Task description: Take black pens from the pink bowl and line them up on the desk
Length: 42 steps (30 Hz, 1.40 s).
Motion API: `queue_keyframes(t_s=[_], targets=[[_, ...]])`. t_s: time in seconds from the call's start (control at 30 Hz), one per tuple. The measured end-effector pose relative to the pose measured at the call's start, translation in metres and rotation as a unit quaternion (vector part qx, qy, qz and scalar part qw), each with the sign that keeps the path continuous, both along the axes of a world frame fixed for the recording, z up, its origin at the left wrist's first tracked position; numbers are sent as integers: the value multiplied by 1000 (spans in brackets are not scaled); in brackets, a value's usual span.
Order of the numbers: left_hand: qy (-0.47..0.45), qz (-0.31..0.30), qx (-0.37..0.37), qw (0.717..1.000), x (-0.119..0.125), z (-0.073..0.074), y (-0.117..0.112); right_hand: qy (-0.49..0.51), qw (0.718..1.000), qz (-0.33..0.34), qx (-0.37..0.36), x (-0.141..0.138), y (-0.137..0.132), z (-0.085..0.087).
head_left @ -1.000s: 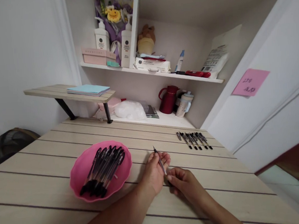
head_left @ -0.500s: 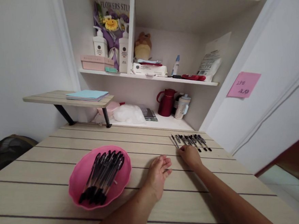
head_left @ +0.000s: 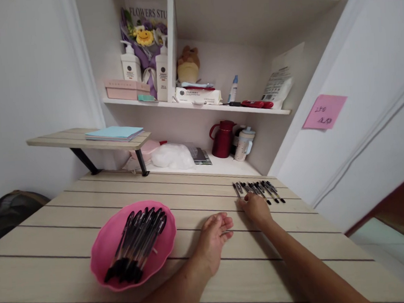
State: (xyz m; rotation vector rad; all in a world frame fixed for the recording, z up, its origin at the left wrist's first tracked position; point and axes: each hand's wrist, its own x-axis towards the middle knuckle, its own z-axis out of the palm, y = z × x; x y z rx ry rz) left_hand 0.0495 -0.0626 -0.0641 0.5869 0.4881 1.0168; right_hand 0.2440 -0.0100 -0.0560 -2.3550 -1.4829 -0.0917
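Pink bowl (head_left: 132,244) taken as our landmark; it stands on the slatted surface (head_left: 177,190). We find a bundle of dark pens (head_left: 141,241) inside it, lying side by side, black ends toward us. A small pale piece (head_left: 155,251) lies beside them, against the bowl's right inner side.

Right hand (head_left: 257,208): well to the right of the bowl and a little beyond it, back of the hand up. Its fingers (head_left: 243,202) are drawn together at the near end of a slim pen (head_left: 236,190), thumb and index apparently pinching it; the other fingers fold under, mostly hidden from us. The pen points away from us. We cannot tell whether its whole length touches the surface.

Just past that pen, farther right of the bowl, we note a row of dark pen pieces (head_left: 263,191), close-set and too small to tell apart singly. The knuckles overlap its near edge in our view.

Left hand (head_left: 211,238): between bowl and right hand, nearer the bowl, turned on its side. Fingers loosely curled and spread, thumb parted from them; we see no firm grip. It is apart from the bowl.
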Motion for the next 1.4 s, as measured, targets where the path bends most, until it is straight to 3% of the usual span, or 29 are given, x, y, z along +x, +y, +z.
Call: queue_keyframes(t_s=[0.13, 0.33, 0.5, 0.57, 0.6, 0.67, 0.73, 0.8, 0.93, 1.2, 1.4], targets=[[24, -2, 45, 999, -3, 3, -1, 8, 999, 45, 13, -22, -23, 3], [108, 15, 110, 988, -9, 12, -12, 6, 996, 87, -28, -56, -55, 6], [241, 72, 202, 946, -15, 33, -17, 34, 989, 133, -47, -86, -72, 5], [349, 83, 263, 895, -30, 48, -9, 23, 985, 164, -42, -99, -79, 2], [415, 96, 300, 854, -42, 56, -3, 12, 984, 176, -35, -105, -83, 0], [572, 117, 352, 732, -77, 71, 9, -7, 981, 192, -22, -112, -88, -5], [734, 129, 347, 569, -117, 82, 18, -11, 979, 201, -14, -114, -91, -9], [794, 132, 303, 510, -155, 87, 20, -7, 978, 207, -13, -113, -92, -11], [849, 106, 221, 468, -200, 82, 12, -6, 977, 210, -15, -110, -90, -14], [883, 74, 172, 430, -215, 72, 11, 11, 977, 215, -15, -109, -91, -15], [895, 92, 162, 405, -243, 79, 12, 45, 976, 214, -3, -109, -91, -13]])
